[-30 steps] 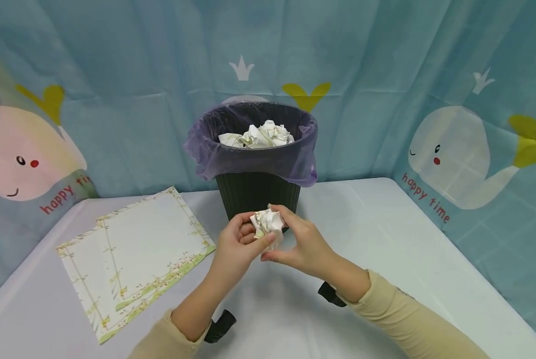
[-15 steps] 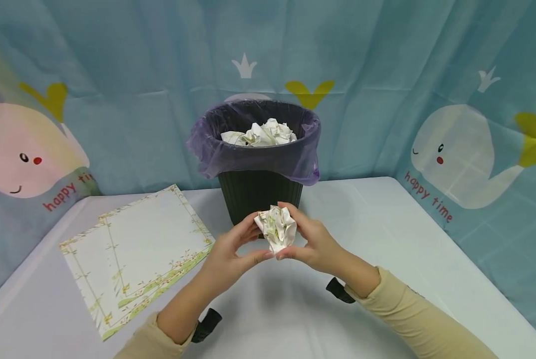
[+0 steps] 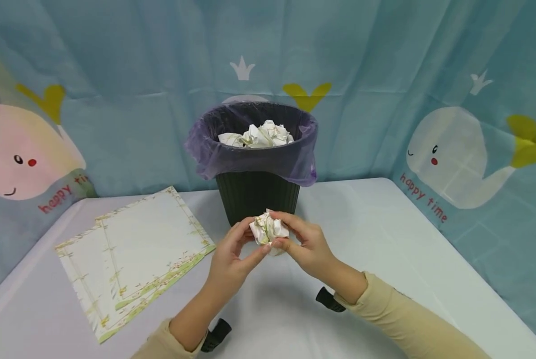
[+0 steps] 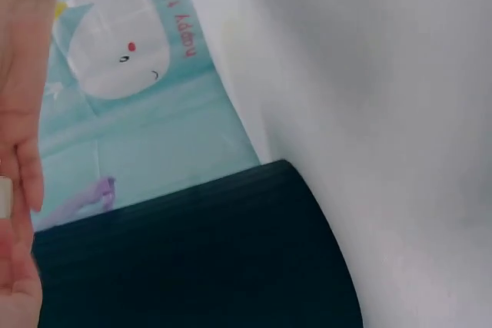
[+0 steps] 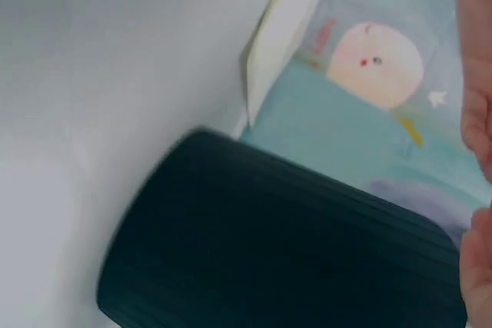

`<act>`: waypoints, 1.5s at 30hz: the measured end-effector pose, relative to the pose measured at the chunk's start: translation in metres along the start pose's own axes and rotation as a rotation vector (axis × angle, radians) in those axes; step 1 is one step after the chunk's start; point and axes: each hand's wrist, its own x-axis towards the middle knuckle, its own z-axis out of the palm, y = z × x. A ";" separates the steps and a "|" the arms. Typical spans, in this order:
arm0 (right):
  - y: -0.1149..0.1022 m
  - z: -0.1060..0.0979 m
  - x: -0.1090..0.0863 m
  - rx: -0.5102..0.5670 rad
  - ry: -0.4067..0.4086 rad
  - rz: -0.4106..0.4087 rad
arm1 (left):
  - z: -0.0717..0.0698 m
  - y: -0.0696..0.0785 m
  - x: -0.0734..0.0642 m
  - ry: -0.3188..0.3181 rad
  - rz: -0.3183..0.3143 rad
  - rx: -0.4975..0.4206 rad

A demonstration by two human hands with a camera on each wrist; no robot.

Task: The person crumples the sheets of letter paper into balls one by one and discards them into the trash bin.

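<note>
- Nearest, beige sleeves [image 3: 398, 314] reach in from the near side of the desk [image 3: 384, 239], with a small black piece [image 3: 330, 300] at the inner side of the right cuff and a matching black fitting [image 3: 216, 335] at the left.
- The left hand [image 3: 229, 257] holds a crumpled paper ball [image 3: 268, 229] from its left, fingers curved along the side and thumb at the front.
- The right hand [image 3: 310, 247] grips the same ball from its right, fingers over the top and thumb against the front, close to the left thumb.
- The ball is white with bits of green and yellow print, held above the middle of the desk, in front of the bin.
- Toward the desk's left edge and far left corner lie flat sheets, at least two: an upper sheet [image 3: 153, 244] overlapping a lower sheet [image 3: 86, 279], both with a floral border.
- By the middle of the far edge stands a dark ribbed bin [image 3: 256, 194], upright, a purple liner [image 3: 259, 162] folded over its rim.
- Crumpled papers [image 3: 268, 134] show inside it.
- Behind the far edge hangs a blue curtain [image 3: 128, 50] printed with whales, crowns and "happy time".
</note>
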 end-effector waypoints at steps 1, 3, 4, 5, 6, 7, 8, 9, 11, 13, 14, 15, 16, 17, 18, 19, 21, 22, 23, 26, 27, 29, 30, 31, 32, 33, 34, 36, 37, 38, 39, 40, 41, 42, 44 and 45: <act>0.000 0.001 0.001 0.015 0.015 0.011 | 0.001 0.000 -0.001 0.020 -0.020 -0.016; -0.002 0.003 0.002 0.009 0.024 0.056 | 0.002 0.002 -0.001 0.052 -0.089 -0.054; -0.004 0.003 0.002 -0.017 0.017 0.080 | 0.002 0.003 -0.001 0.063 -0.134 -0.079; -0.006 0.002 0.003 -0.046 -0.004 0.113 | 0.003 0.004 0.000 0.067 -0.181 -0.107; -0.008 0.001 0.003 -0.070 -0.039 0.155 | 0.003 0.005 0.001 0.070 -0.231 -0.135; -0.010 -0.001 0.004 -0.094 -0.086 0.202 | 0.003 0.006 0.002 0.073 -0.280 -0.168; -0.013 -0.003 0.004 -0.117 -0.137 0.246 | 0.002 0.008 0.003 0.074 -0.322 -0.201; -0.015 -0.006 0.005 -0.134 -0.189 0.287 | 0.002 0.009 0.004 0.072 -0.356 -0.225; -0.019 -0.011 0.008 -0.125 -0.277 0.352 | 0.001 0.011 0.005 0.058 -0.389 -0.244; -0.022 -0.014 0.010 -0.121 -0.314 0.384 | 0.000 0.013 0.007 0.032 -0.405 -0.249; -0.022 -0.016 0.011 -0.125 -0.317 0.384 | -0.001 0.013 0.007 0.012 -0.402 -0.251; -0.022 -0.017 0.012 -0.127 -0.317 0.380 | -0.002 0.014 0.008 -0.010 -0.398 -0.255; -0.022 -0.018 0.012 -0.130 -0.317 0.376 | -0.003 0.014 0.008 -0.032 -0.394 -0.264; -0.022 -0.019 0.012 -0.132 -0.318 0.373 | -0.004 0.014 0.009 -0.052 -0.389 -0.274; -0.023 -0.020 0.012 -0.126 -0.322 0.380 | -0.005 0.014 0.009 -0.067 -0.390 -0.283; -0.023 -0.021 0.011 -0.114 -0.330 0.388 | -0.006 0.013 0.009 -0.079 -0.389 -0.288; -0.024 -0.023 0.012 -0.091 -0.358 0.404 | -0.006 0.013 0.009 -0.084 -0.388 -0.294; -0.024 -0.023 0.013 -0.076 -0.375 0.412 | -0.006 0.013 0.008 -0.078 -0.385 -0.289; -0.025 -0.023 0.013 -0.065 -0.390 0.416 | -0.005 0.013 0.007 -0.070 -0.378 -0.284; -0.025 -0.021 0.015 -0.056 -0.402 0.392 | -0.002 0.013 0.004 -0.049 -0.331 -0.259; -0.024 -0.020 0.015 -0.057 -0.392 0.373 | -0.001 0.013 0.003 -0.043 -0.309 -0.246; -0.023 -0.017 0.014 -0.071 -0.356 0.320 | 0.001 0.014 0.002 -0.033 -0.257 -0.211; -0.022 -0.015 0.012 -0.073 -0.334 0.289 | 0.001 0.014 0.002 -0.026 -0.232 -0.184; -0.020 -0.013 0.010 -0.078 -0.307 0.260 | 0.002 0.015 0.002 -0.018 -0.205 -0.155; -0.020 -0.011 0.008 -0.084 -0.278 0.232 | 0.003 0.016 0.001 -0.008 -0.184 -0.127; -0.019 -0.008 0.006 -0.085 -0.246 0.210 | 0.004 0.017 0.001 0.002 -0.165 -0.100; -0.019 -0.006 0.004 -0.085 -0.211 0.190 | 0.005 0.017 0.001 0.011 -0.151 -0.078; -0.018 -0.001 0.001 -0.076 -0.141 0.155 | 0.006 0.019 0.001 0.034 -0.147 -0.056; -0.018 0.002 0.000 -0.073 -0.102 0.139 | 0.007 0.020 0.001 0.045 -0.164 -0.066; -0.018 0.005 0.000 -0.071 -0.065 0.119 | 0.008 0.020 0.001 0.056 -0.187 -0.083; -0.017 0.007 -0.001 -0.071 -0.031 0.101 | 0.009 0.021 0.001 0.067 -0.218 -0.111; -0.016 0.010 -0.002 -0.073 0.000 0.084 | 0.009 0.022 0.002 0.081 -0.253 -0.141; -0.015 0.012 -0.002 -0.080 0.025 0.070 | 0.010 0.022 0.002 0.095 -0.291 -0.172; -0.014 0.014 -0.003 -0.086 0.047 0.062 | 0.010 0.022 0.003 0.107 -0.331 -0.203; -0.013 0.016 -0.005 -0.102 0.060 0.091 | 0.010 0.021 0.005 0.127 -0.396 -0.233; -0.013 0.017 -0.006 -0.105 0.051 0.128 | 0.011 0.019 0.006 0.132 -0.429 -0.241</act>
